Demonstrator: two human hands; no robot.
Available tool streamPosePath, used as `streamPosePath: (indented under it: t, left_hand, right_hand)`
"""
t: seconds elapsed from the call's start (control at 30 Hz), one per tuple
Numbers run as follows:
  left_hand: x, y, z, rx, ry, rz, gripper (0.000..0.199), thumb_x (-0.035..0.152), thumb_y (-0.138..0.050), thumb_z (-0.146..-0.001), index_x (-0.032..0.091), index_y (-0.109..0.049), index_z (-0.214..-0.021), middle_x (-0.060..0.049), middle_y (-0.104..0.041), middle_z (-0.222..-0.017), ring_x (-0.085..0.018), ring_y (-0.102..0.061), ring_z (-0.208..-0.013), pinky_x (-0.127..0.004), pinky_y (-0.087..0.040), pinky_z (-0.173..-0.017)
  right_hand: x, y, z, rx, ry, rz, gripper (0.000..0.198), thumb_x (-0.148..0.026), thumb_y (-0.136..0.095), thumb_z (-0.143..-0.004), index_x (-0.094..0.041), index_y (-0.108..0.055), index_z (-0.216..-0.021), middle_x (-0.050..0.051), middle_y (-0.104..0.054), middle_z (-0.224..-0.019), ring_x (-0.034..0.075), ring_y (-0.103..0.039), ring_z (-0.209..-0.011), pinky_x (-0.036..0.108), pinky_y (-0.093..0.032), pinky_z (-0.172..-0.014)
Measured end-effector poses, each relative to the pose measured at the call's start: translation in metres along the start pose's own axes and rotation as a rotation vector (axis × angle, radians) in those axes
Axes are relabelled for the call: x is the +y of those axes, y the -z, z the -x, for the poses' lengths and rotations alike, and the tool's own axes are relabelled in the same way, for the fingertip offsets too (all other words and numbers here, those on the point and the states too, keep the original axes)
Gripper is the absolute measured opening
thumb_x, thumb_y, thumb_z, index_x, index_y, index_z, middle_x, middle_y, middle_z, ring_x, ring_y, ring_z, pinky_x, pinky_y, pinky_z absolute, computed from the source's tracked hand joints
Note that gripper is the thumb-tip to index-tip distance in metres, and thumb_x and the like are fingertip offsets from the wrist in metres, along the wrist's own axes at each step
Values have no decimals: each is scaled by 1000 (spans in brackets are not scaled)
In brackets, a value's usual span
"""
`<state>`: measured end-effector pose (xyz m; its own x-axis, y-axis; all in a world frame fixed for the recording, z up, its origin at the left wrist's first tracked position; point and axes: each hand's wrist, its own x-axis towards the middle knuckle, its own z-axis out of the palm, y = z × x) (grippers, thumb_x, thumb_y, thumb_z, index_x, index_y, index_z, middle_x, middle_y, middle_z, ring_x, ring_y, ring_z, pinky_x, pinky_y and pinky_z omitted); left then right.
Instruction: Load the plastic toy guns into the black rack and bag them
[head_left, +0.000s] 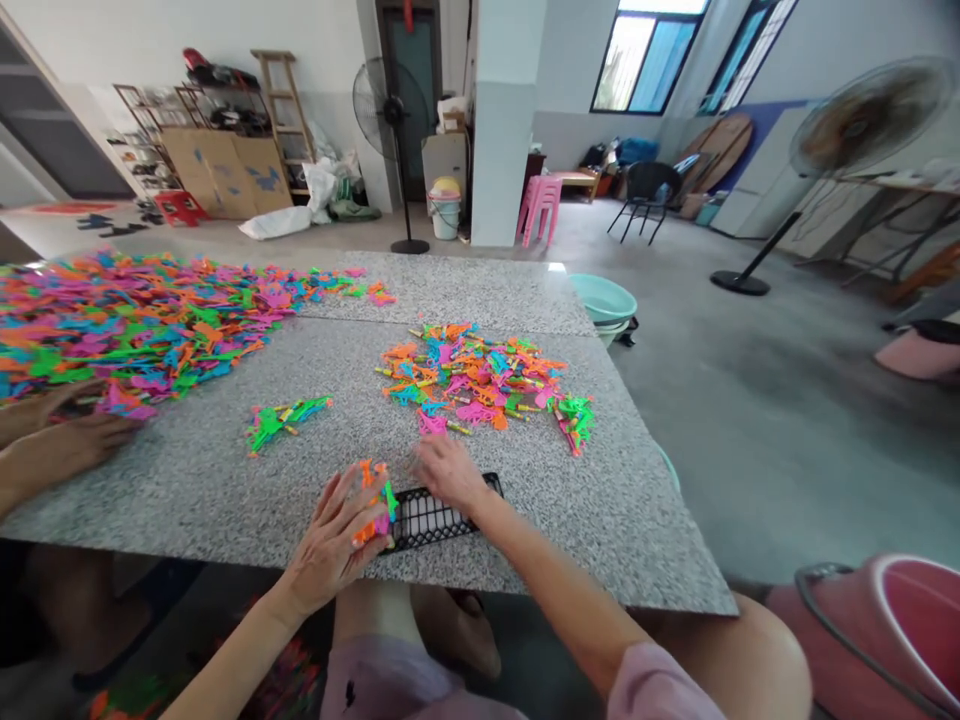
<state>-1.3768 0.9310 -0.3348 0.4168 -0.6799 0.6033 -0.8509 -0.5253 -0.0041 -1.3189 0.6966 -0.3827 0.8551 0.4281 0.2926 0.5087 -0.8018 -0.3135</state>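
My left hand (pixel 330 530) is curved around a bunch of small orange, green, blue and pink plastic pieces (pixel 370 527) at the left end of a black mesh basket (pixel 427 518). The basket lies on the speckled stone table near its front edge. Over the back of the basket is my right hand (pixel 452 473), its bent fingers slightly apart and nothing visible in them; the fingertips are blurred. Just beyond them lies a pink plastic piece (pixel 433 423), at the near edge of a loose pile of bright plastic pieces (pixel 480 375).
A green bunch of pieces (pixel 281 422) lies left of the pile, another small bunch (pixel 574 420) right. A huge heap (pixel 150 320) covers the table's left, with another person's hands (pixel 71 445) beside it. Teal basins (pixel 604 297) and a red bucket (pixel 877 630) stand right.
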Motion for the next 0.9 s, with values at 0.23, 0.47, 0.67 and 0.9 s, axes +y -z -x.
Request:
streamPosePath:
  t: [0.23, 0.47, 0.67, 0.9]
  left_hand:
    - [-5, 5, -8, -55, -46, 77, 26, 20, -59, -97, 15, -60, -122, -10, -71, -123, -26, -32, -151, -44, -41, -119]
    - [2, -3, 2, -12, 95, 162, 30, 18, -66, -92, 17, -61, -122, -11, -67, -125, -31, -36, -148, -52, -44, -117]
    - [4, 0, -1, -59, 124, 220, 22, 18, -64, -92, 18, -60, -114, -11, -63, -131, -32, -30, -151, -58, -35, -122]
    - [9, 2, -4, -27, 159, 231, 14, 16, -61, -93, 20, -60, -107, -9, -63, -128, -31, -37, -147, -55, -35, -122]
  right_hand:
    - [31, 39, -32, -166, -380, 115, 33, 4, -50, -87, -10, -66, -112, 20, -64, -125, 25, -68, -107, 36, -56, -91]
    - [-11, 25, 32, -169, -484, -271, 30, -13, -52, -95, -13, -55, -125, 7, -74, -93, 14, -73, -74, 23, -57, -71]
    - [-68, -3, 66, -142, -554, -841, 12, -22, -68, -85, -18, -67, -96, 0, -74, -75, 17, -72, -67, 23, -54, -64]
    - [-83, 4, 49, -217, -357, -276, 26, -36, -70, -88, -20, -70, -108, 7, -77, -95, 24, -73, -90, 27, -49, -75]
